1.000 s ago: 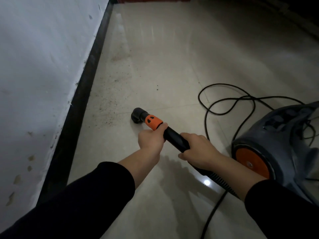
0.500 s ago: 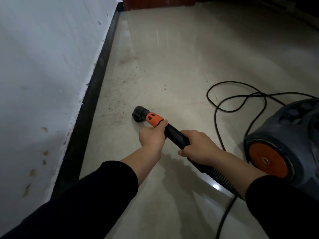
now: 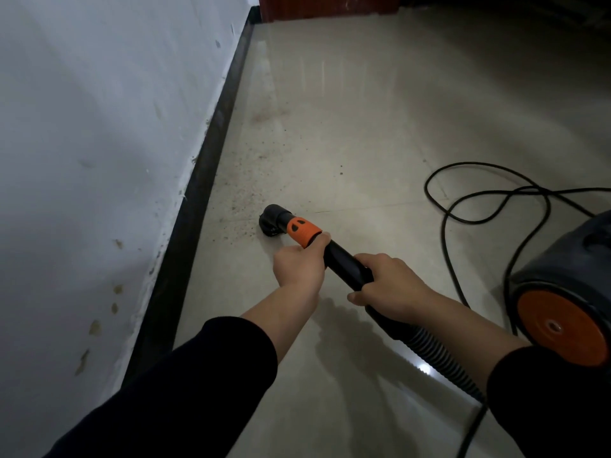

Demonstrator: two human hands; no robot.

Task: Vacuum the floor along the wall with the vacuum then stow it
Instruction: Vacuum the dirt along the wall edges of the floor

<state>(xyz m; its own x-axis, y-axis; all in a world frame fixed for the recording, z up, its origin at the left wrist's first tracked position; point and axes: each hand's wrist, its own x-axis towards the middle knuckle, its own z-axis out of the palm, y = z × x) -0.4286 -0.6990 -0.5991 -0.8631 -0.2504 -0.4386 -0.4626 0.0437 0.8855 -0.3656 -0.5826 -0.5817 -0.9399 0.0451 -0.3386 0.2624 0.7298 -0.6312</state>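
Observation:
The vacuum's black nozzle with an orange collar presses on the beige tiled floor, a short way from the dark skirting board of the white wall. My left hand grips the black tube just behind the orange collar. My right hand grips the tube further back, where the ribbed hose begins. Dark dust specks lie on the floor just ahead of the nozzle. The grey vacuum body with an orange wheel stands at the right edge.
A black power cable loops over the floor right of the nozzle and runs to the vacuum body. A reddish-brown door or panel closes the far end of the wall. Brown stains mark the wall's lower part.
The view has swung forward along the wall, showing more of the far door. The nozzle has crept slightly ahead toward the dust; both hands keep the same grip on the tube.

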